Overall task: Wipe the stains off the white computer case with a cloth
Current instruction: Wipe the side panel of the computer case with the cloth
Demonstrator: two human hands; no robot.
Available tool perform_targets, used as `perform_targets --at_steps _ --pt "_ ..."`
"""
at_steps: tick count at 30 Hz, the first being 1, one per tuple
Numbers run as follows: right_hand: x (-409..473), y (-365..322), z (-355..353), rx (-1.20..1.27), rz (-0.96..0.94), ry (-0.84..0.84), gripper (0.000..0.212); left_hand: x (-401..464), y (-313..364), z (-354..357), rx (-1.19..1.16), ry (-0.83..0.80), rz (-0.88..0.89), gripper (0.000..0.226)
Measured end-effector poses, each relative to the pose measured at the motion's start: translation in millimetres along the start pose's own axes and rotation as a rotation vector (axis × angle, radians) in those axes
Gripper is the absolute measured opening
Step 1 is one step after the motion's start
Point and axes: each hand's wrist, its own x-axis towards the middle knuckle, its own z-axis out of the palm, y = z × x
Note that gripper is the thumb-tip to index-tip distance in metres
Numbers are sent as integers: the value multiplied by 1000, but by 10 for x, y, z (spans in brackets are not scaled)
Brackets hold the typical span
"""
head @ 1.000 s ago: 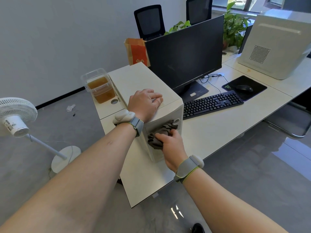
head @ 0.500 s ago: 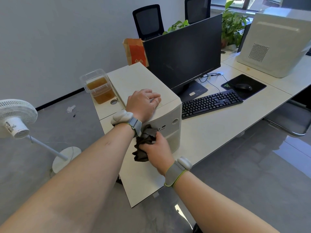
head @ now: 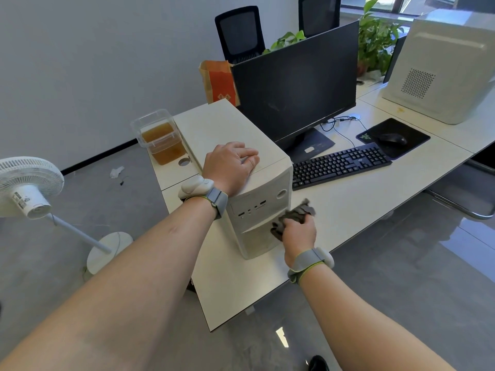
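Your left hand (head: 232, 165) lies flat on top of the case (head: 257, 210), which stands on the counter (head: 348, 199). Your right hand (head: 298, 232) grips the cloth (head: 294, 214) at the case's front right edge.

White computer case (head: 241, 145) upright on desk, crumpled dark cloth (head: 293, 218) at its front-right edge

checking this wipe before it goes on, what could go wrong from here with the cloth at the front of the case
1. The right hand holds the dark cloth at the front right edge of the white computer case; a stroke could snag the front ports or press the round button.
2. The left hand only rests on top, so a hard push might slide the case toward the keyboard.
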Motion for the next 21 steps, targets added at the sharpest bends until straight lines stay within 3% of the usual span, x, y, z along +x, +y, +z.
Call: perform_targets --at_steps 4,6,9,12,16,21 --pt "-101 135 49 -354 89 -226 23 -2 0 17 1 0 0 31" --pt "-107 194 8 -296 116 -205 25 -1 3 18 -7 2 0 31" --pt "-46 148 23 -119 29 -21 27 2 4 15 10 6 6 31" --pt "-141 62 118 -271 -119 -136 23 1 -11 19 12 11 11 31" --pt "-134 48 27 -408 -33 -275 21 4 -24 22 9 7 7 31" --pt "-33 -22 12 -210 -78 -105 28 2 -15 19 12 -2 11 32"
